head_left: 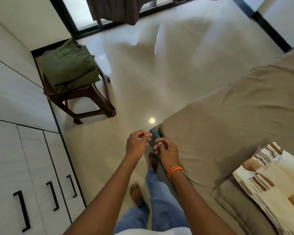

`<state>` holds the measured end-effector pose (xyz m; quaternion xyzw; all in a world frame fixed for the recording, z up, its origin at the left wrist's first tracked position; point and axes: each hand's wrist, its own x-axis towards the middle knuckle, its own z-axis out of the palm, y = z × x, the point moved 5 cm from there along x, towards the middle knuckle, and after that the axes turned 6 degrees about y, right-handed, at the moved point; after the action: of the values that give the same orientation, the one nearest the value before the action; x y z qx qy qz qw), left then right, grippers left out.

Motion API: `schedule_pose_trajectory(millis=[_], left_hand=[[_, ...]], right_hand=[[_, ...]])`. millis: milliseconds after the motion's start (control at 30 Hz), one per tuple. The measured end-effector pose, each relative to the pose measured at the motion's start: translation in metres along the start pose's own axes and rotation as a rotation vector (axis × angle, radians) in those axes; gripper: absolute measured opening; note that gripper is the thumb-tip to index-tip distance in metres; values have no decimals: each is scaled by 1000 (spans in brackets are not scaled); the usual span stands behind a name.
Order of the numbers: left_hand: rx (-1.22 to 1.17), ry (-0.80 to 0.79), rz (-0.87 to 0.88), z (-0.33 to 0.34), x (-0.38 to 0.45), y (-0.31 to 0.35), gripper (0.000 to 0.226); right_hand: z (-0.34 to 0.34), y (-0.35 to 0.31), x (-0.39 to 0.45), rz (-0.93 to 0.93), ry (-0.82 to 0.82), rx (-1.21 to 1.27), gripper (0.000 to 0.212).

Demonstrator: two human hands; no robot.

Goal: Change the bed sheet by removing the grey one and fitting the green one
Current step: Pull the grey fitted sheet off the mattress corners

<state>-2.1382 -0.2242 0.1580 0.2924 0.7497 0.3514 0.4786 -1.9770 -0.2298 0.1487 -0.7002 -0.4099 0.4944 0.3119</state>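
The grey sheet [227, 119] covers the bed on the right, wrinkled, with its near corner tucked over the mattress edge. The green sheet [70, 68] lies folded on a dark brown chair [92, 106] at the left. My left hand [137, 143] and my right hand [166, 151] hover close together just in front of the bed's corner, fingers loosely curled, holding nothing. An orange band circles my right wrist. Neither hand touches the sheet.
A white wardrobe [24, 167] with black handles lines the left side. A patterned pillow [275, 184] lies on a grey pillow at the bed's lower right. Glossy floor [159, 65] stretches to a dark-framed window with curtains at the top. My bare feet stand beside the bed.
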Motion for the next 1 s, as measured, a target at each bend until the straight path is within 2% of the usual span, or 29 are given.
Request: schedule_pose_trajectory(millis=[300, 500, 667, 833, 900, 1000], left_hand=[[75, -50, -88, 80, 105, -11, 25], [151, -99, -194, 136, 178, -79, 22], [283, -161, -185, 177, 243, -127, 28], [439, -111, -89, 198, 280, -162, 18], [560, -86, -73, 204, 293, -169, 21], [754, -138, -115, 216, 302, -180, 27]], right_hand=[[22, 28, 131, 13, 50, -84, 28], [38, 82, 208, -8, 128, -423, 21], [44, 129, 255, 36, 207, -682, 15], [56, 166, 270, 19, 279, -712, 8], [59, 171, 276, 3, 305, -684, 9], [59, 178, 279, 0, 331, -592, 10]])
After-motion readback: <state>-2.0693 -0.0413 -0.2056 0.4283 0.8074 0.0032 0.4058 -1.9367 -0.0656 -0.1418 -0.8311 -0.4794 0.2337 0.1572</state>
